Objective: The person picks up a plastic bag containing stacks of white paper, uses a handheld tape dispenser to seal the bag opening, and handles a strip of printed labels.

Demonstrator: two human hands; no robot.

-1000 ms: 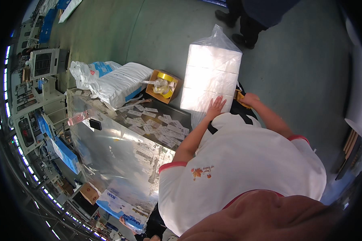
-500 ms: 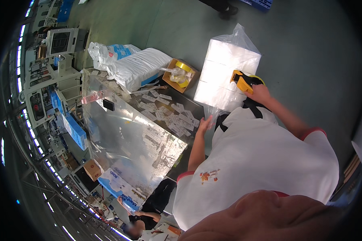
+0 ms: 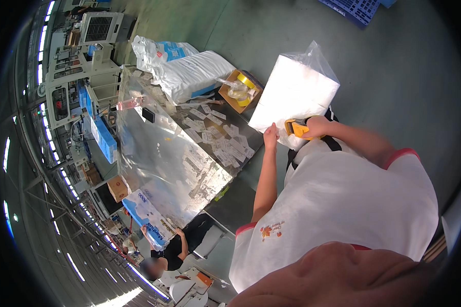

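A clear plastic bag wraps a white block-shaped stack, whose contents I cannot make out. My left hand is closed at the bag's near left corner, pinching the gathered plastic. In my right hand is a yellow and black tape dispenser, its head against the bag's near end, close to my left fingers. Part of the dispenser is hidden behind the right hand.
To the left stands a metal-topped table with scattered paper labels, a black phone, white sacks and a carton of yellow tape rolls. Another person holds a blue-white package. A blue pallet lies beyond.
My right hand has brought the tape dispenser down and left to the bag's near end. My left hand has risen and closed on the plastic. The bag has turned slightly.
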